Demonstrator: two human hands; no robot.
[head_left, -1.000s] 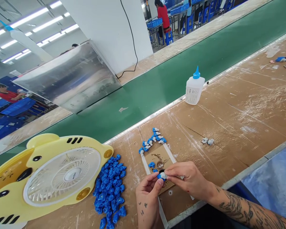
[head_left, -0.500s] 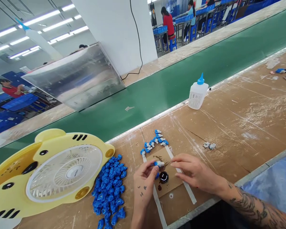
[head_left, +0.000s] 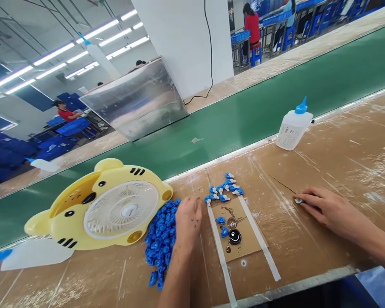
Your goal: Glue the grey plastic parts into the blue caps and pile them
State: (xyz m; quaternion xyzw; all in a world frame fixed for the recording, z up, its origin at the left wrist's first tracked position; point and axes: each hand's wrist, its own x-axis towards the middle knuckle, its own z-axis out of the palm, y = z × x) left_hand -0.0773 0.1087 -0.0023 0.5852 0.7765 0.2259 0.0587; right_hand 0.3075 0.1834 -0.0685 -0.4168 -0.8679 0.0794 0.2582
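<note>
My right hand (head_left: 327,209) is out to the right on the tabletop, its fingers pinching a small grey-white piece (head_left: 298,200). To the left, my left hand (head_left: 188,218) has its fingers curled at the right edge of a heap of small blue pieces (head_left: 160,235); its fingertips are hidden. Between the hands lies a brown card (head_left: 244,250) with a round dark pool of glossy liquid (head_left: 235,236) on it. Two blue pieces (head_left: 220,220) lie beside the pool. Several blue pieces with grey-white ends (head_left: 226,187) form a cluster beyond the card.
A yellow animal-faced fan (head_left: 115,171) lies at left. A white bottle with a blue nozzle (head_left: 293,128) stands back right, before the green belt (head_left: 244,111). White tape strips (head_left: 259,237) flank the card. Other people sit at tables in the background.
My left hand has left the card for the blue heap, no longer showing the blue-and-white piece. My right hand has moved right to the grey-white pieces. The view has shifted.
</note>
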